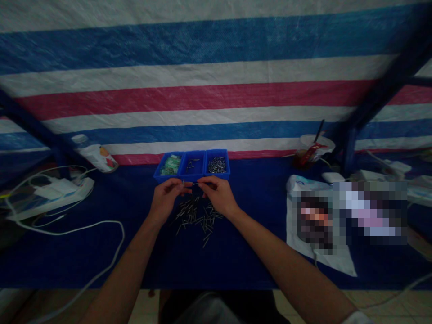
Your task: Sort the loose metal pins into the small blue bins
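My left hand (164,199) is closed in a pinch, with a small metal piece (184,182) at its fingertips. Facing it, my right hand (218,194) pinches another small, thin metal piece (195,183); the tips of both hands almost meet. Their exact kind is too small and dark to tell. Beneath the hands lies a loose pile of thin metal pins or screws (191,211). Just beyond the fingers stands a blue three-compartment tray (158,174): greenish packets (171,164) at left, a few long metal pieces (193,164) in the middle, many small metal parts (218,164) at right.
On the left are a bottle (97,155), a white power strip (76,191) and a looping cable (118,225). A plastic cup with a straw (312,150), a white packet (340,260) and a blurred-out object (371,211) sit on the right. Striped sheeting (216,99) hangs behind.
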